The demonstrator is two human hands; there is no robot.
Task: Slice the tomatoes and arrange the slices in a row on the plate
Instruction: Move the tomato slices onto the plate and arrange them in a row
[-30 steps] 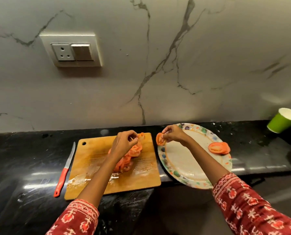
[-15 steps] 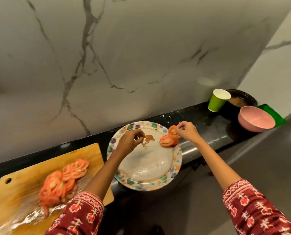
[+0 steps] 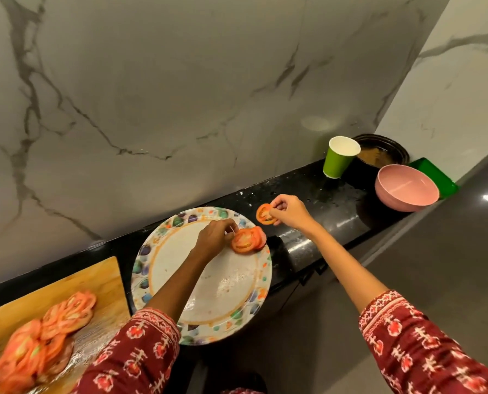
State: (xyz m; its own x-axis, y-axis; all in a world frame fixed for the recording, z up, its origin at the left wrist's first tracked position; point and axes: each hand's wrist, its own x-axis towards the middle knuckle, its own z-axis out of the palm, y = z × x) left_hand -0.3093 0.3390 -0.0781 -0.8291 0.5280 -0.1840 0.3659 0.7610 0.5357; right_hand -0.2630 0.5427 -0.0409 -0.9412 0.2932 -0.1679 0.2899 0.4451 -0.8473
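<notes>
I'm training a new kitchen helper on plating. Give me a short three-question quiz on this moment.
1. True or false: the right hand holds a tomato slice above the counter, beyond the plate rim.
2. The left hand is at: A) the cutting board B) the slices on the plate C) the green cup
3. Fill in: the remaining slices lie on the ____.

Key: 1 true; 2 B; 3 cutting board.
</notes>
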